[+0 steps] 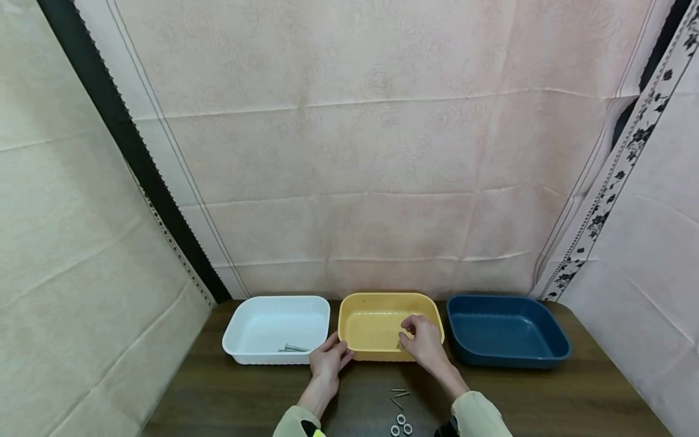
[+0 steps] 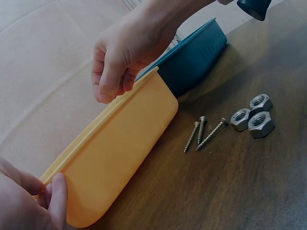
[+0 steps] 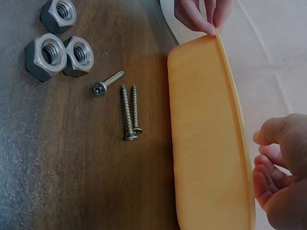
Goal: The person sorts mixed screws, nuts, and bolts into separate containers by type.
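Note:
The yellow tray (image 1: 357, 355) stands in the middle of the row. At its front left corner my left hand (image 1: 327, 362) pinches the rim between thumb and fingers, as the left wrist view also shows. My right hand (image 1: 426, 341) hovers over the tray's right front part, its fingers bent. In the right wrist view a gap separates the thumb (image 3: 269, 129) from the fingers, and nothing shows between them. Several small screws (image 1: 400, 394) lie on the table in front of the tray. Closer to me is a cluster of hex nuts (image 2: 260, 124).
To the left of the yellow tray stands a white tray (image 1: 273, 358) with a few long metal bolts or nails (image 1: 293, 348) in it. A dark blue tray (image 1: 508, 358) is on the right. Cloth hangings (image 1: 382, 152) enclose the wooden table (image 1: 218, 394) behind and at both sides.

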Action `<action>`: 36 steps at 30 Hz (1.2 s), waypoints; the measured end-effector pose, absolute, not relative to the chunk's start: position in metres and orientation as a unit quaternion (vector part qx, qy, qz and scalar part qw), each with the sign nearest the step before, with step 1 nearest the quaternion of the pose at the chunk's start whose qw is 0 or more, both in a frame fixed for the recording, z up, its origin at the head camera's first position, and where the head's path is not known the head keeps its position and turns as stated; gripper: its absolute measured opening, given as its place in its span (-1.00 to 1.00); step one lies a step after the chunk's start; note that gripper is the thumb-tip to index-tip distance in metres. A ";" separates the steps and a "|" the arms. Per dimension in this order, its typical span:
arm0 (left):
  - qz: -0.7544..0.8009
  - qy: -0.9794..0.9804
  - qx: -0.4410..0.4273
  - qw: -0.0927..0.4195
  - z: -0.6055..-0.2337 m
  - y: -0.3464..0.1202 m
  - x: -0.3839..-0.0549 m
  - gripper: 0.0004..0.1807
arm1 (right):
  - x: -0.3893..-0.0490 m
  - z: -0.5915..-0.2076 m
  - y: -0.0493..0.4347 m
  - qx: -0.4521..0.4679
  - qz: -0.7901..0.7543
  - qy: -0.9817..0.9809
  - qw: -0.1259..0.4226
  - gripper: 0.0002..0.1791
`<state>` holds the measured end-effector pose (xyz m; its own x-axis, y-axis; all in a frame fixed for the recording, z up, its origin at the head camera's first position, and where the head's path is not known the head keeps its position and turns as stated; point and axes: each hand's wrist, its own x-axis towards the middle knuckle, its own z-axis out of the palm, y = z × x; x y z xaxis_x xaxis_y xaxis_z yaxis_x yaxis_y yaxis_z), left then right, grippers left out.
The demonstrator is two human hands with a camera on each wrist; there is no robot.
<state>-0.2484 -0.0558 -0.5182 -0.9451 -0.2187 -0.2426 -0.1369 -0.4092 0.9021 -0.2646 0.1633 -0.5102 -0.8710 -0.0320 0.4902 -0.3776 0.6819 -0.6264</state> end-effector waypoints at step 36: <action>-0.820 -0.548 0.165 0.016 -0.515 -0.058 -0.249 -0.45 | -0.183 -0.521 0.170 0.040 0.474 -0.866 0.158 -0.76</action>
<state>-0.2494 -0.0576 -0.5149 -0.9449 -0.2077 -0.2530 -0.1546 -0.3981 0.9042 -0.1827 0.1701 -0.5209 -0.9472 0.0809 0.3102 -0.2177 0.5479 -0.8077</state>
